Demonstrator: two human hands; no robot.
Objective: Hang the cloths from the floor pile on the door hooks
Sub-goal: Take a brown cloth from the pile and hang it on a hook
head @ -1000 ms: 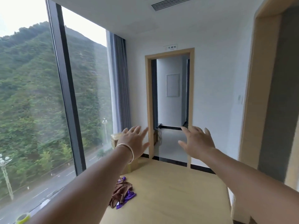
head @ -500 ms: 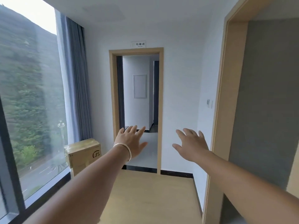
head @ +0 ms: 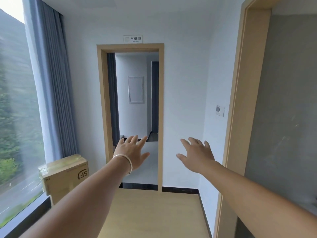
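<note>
Both our hands are out front, fingers spread, holding nothing: left hand (head: 132, 154) at 11 o'clock, right hand (head: 197, 156) at 1, doorway (head: 131, 48) at 12.

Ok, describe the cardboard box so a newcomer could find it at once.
Start at the big window on the left, with its grey curtain. At the foot of that curtain, on the wooden floor, stands the cardboard box. It is the only box in view, tan, taped, with a round logo on its side.

Bare forearms, no sleeves, thin pale bangle (head: 127, 163) on the left wrist
</note>
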